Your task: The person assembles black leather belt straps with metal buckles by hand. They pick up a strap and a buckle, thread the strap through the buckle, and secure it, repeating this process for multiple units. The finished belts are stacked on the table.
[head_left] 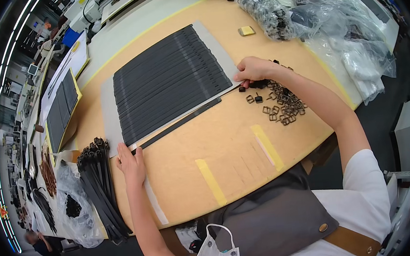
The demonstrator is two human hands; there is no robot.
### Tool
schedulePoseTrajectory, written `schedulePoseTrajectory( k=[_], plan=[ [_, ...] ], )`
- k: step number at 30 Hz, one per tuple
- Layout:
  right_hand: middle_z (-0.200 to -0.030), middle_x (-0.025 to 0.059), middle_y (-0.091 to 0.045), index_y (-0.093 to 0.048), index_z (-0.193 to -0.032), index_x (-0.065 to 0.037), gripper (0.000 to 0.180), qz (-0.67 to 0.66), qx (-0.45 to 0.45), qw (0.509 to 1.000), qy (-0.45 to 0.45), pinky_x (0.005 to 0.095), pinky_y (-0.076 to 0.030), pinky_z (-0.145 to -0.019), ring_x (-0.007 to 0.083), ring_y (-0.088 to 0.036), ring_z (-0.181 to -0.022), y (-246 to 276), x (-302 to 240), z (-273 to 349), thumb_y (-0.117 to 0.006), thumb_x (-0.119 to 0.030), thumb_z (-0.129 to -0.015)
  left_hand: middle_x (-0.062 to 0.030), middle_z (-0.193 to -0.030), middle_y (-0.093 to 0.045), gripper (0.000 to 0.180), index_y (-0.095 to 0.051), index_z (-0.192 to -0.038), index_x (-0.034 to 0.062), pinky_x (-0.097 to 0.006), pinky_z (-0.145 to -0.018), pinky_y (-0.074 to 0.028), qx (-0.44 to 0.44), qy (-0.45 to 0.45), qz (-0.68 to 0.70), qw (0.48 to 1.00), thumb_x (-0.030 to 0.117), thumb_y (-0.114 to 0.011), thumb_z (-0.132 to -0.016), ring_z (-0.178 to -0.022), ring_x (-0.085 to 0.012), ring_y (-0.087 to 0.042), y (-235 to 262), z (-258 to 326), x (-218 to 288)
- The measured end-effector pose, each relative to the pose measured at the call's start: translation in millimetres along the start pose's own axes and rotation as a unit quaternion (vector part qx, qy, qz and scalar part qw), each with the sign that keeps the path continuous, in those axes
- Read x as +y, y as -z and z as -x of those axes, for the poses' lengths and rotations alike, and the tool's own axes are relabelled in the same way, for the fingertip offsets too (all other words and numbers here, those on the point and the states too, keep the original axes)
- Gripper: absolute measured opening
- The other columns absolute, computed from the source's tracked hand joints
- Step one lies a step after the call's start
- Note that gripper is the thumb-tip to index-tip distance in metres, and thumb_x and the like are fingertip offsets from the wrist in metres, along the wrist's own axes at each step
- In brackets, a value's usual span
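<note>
From the head view I see my left hand [131, 164] flat on the near end of a dark strap [180, 123] lying on the desk [225, 141] (nothing clasped); my right hand [253, 69] pinches its far end beside the buckles [281, 103].

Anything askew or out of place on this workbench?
One dark strap lies apart below the neat row of straps on the grey sheet, angled across the sheet's edge. The buckles sit in a loose heap.
</note>
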State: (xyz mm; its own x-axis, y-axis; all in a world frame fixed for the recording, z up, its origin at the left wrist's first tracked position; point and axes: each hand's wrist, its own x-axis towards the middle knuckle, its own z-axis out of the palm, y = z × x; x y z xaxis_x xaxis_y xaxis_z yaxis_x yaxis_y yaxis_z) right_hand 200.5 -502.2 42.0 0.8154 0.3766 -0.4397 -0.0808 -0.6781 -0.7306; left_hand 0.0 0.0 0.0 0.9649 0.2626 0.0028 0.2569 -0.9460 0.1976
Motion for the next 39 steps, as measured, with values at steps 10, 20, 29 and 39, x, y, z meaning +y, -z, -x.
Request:
schedulePoseTrajectory(
  k=[10, 20, 29, 39],
  plan=[
    [-0.084, 0.0075, -0.075, -0.071, -0.095, 0.002, 0.032, -0.014, -0.01, 1.0, -0.008, 0.025, -0.055, -0.063, 0.0122, -0.076, -0.074, 4.6, 18.3, 37.5, -0.075, -0.03, -0.098, -0.0276, -0.17, -0.024, 0.085, -0.021, -0.162, -0.0094, -0.053, -0.128, -0.007, 0.011, -0.025, -0.021, 0.999, 0.054, -0.041, -0.11, -0.16, -0.0382, -0.017, -10.2, 51.1, 11.4],
    [-0.103, 0.0125, -0.077, -0.061, -0.116, 0.002, 0.061, 0.159, 0.205, 0.965, 0.028, 0.042, -0.056, -0.09, 0.0296, -0.073, -0.101, -46.4, -2.0, 78.5, -0.082, -0.041, -0.079, -0.0276, -0.169, -0.024, 0.089, -0.02, -0.162, -0.0097, -0.053, -0.129, -0.005, 0.01, -0.01, -0.049, 0.999, 0.059, -0.04, -0.109, -0.161, -0.0371, -0.016, -3.5, 48.8, 10.2],
    [-0.083, 0.0062, -0.069, -0.066, -0.09, -0.008, 0.013, 0.203, 0.272, 0.915, 0.22, 0.0397, -0.054, -0.075, 0.0267, -0.068, -0.085, -51.2, 33.8, 115.6, -0.071, -0.02, -0.091, -0.0261, -0.171, -0.022, 0.09, -0.019, -0.162, -0.0091, -0.053, -0.129, -0.003, -0.001, 0.013, -0.049, 0.999, 0.057, -0.044, -0.107, -0.162, -0.0351, -0.014, -0.2, 52.2, 16.7],
    [-0.109, 0.0075, -0.067, -0.075, -0.103, -0.014, 0.016, 0.206, 0.228, 0.909, 0.281, 0.0377, -0.049, -0.102, 0.0262, -0.061, -0.114, 26.5, 57.5, 28.2, -0.074, -0.024, -0.091, -0.0201, -0.173, -0.022, 0.07, -0.035, -0.159, -0.0018, -0.055, -0.126, -0.011, 0.151, -0.113, -0.093, 0.978, 0.041, -0.054, -0.107, -0.161, -0.0355, -0.016, -0.1, 56.7, 30.4]
  ],
)
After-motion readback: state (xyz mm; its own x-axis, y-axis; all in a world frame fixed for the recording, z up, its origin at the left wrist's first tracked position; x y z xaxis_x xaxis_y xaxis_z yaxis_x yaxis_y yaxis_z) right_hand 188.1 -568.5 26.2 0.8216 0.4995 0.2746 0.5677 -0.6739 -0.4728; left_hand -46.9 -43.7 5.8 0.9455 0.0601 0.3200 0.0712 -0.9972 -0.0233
